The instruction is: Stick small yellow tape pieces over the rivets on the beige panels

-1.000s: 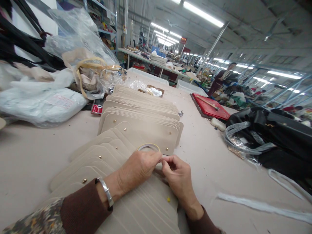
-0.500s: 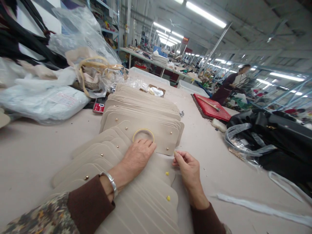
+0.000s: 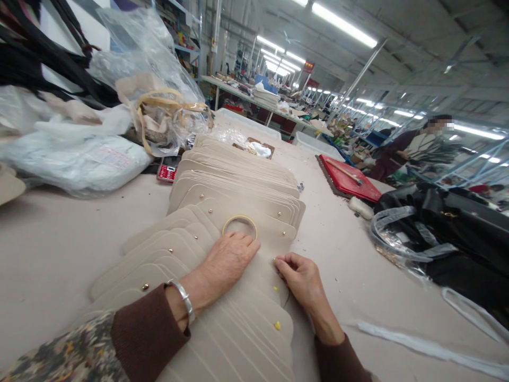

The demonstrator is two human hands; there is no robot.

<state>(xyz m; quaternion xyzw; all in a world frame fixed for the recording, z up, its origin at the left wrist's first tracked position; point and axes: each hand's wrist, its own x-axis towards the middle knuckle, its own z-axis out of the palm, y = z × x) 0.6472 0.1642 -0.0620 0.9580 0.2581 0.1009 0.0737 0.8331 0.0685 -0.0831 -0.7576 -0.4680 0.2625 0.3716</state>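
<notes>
My left hand [image 3: 234,260] is closed on the near side of a yellow-edged roll of tape [image 3: 240,216], resting over fanned beige panels [image 3: 222,318]. The hand hides part of the roll. Small gold-coloured studs [image 3: 145,287] show along the left side of these panels, and small yellow pieces [image 3: 277,324] sit along their right side. My right hand [image 3: 300,276] is pinched at the right edge of the panels. A tiny bit shows at its fingertips, too small to name. Behind the roll stands a stack of similar beige panels [image 3: 238,175], its front one with studs.
Plastic-wrapped packets [image 3: 79,164] and clear bags lie at left, near a red calculator-like device [image 3: 166,171]. At right are a red board [image 3: 350,178] with a hammer-like tool, a black bag [image 3: 437,228] and a white strip [image 3: 421,342]. A co-worker [image 3: 401,148] stands beyond.
My right hand has moved left and slightly nearer, with its pinched fingertips now at the panels' edge. My left hand keeps its hold on the tape roll. The view has shifted slightly.
</notes>
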